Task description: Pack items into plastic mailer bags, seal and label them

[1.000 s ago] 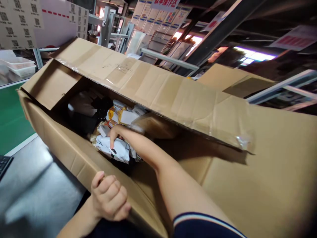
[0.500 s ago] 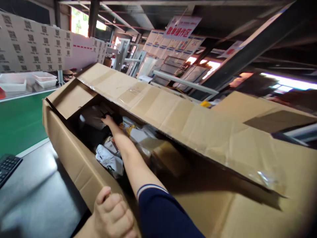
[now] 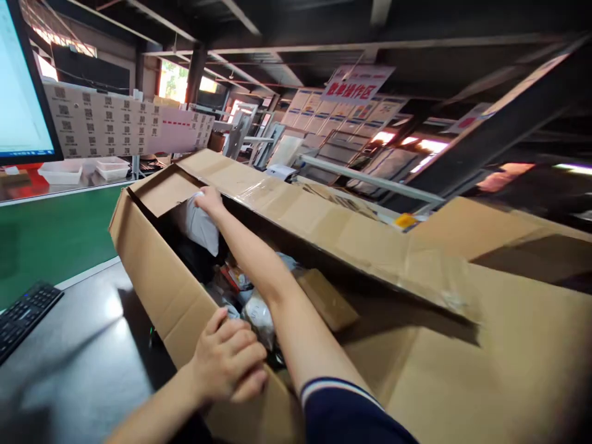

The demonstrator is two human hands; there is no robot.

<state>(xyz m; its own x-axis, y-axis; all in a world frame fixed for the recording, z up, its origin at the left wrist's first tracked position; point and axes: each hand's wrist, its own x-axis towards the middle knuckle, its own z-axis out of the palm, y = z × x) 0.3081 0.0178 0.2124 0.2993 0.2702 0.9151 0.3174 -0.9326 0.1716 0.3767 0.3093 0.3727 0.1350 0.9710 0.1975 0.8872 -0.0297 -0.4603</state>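
Note:
A long open cardboard box (image 3: 152, 271) lies on a dark table and holds several bagged parcels. My right hand (image 3: 209, 200) reaches into its far end and is closed on a grey plastic parcel (image 3: 201, 227), lifted near the end flap. My left hand (image 3: 229, 361) curls over the box's near wall, fingers closed on the cardboard edge. Below the right arm lie white and coloured parcels (image 3: 256, 314) and a small brown cardboard packet (image 3: 327, 300).
A long box flap (image 3: 324, 228) stands over the far side. A keyboard (image 3: 23, 314) lies at the left on the dark table (image 3: 78, 364). Beyond it are a green belt (image 3: 50, 237), a monitor (image 3: 21, 105), white trays (image 3: 62, 172) and another box (image 3: 509, 228) at the right.
My right hand has gone from the white parcel in the middle to the far end and has lifted a grey parcel. My left hand stays on the near wall. My view has tilted upward.

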